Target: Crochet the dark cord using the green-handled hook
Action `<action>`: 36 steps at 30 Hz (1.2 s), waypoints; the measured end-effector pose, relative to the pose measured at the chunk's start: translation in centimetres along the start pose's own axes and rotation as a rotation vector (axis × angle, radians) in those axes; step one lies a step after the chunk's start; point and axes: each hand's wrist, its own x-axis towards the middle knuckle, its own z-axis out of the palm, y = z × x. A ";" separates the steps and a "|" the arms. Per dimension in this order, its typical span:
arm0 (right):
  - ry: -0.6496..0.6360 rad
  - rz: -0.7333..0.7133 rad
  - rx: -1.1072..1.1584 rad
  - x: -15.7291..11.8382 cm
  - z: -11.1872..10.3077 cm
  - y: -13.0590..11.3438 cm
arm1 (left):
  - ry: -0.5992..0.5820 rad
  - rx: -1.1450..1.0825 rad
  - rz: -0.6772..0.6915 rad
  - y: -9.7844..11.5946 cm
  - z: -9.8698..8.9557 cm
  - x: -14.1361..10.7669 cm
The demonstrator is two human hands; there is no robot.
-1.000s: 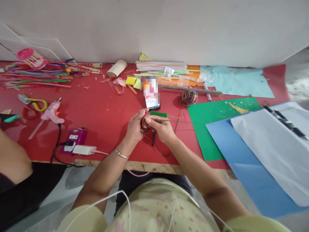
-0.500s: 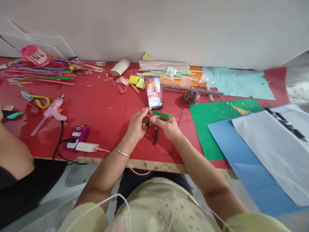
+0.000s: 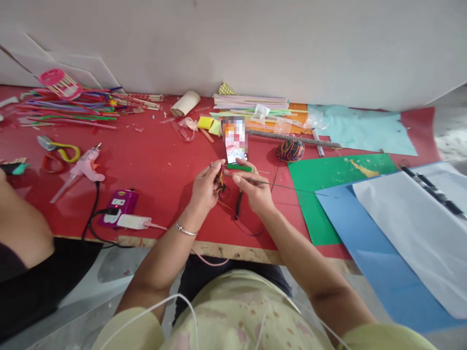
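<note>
Head: two hands [image 3: 205, 188] [image 3: 256, 193], one green-handled tool [image 3: 240, 167].

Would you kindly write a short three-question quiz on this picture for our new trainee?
1. Multiple choice: What does the left hand hold?
A) scissors
B) multicolored yarn
C) a marker

2. True or false: The ball of yarn lies to the right of the phone.

3. Fill in the blank: The tool at the fingers of the right hand has a ____ handle.

Key: 1. B; 2. True; 3. green.
</note>
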 end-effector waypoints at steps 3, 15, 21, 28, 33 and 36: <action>0.023 -0.023 0.023 -0.2 0.0 -0.2 | -0.013 0.001 -0.022 -0.2 0.2 -0.3; 0.055 -0.117 0.199 -0.1 -0.1 -0.6 | -0.214 0.017 0.072 0.2 0.5 -0.8; 0.071 -0.251 0.096 0.0 -0.5 -1.1 | -0.253 0.089 0.127 -0.8 0.0 -0.7; 0.095 -0.177 0.097 0.1 -0.6 -0.8 | -0.226 0.188 0.209 -0.8 0.0 -0.8; 0.102 -0.160 0.093 0.2 -0.6 -0.7 | -0.184 0.261 0.206 -0.5 0.0 -0.8; 0.102 -0.155 0.080 0.3 -0.5 -0.5 | -0.188 0.209 0.148 -0.8 0.1 -0.7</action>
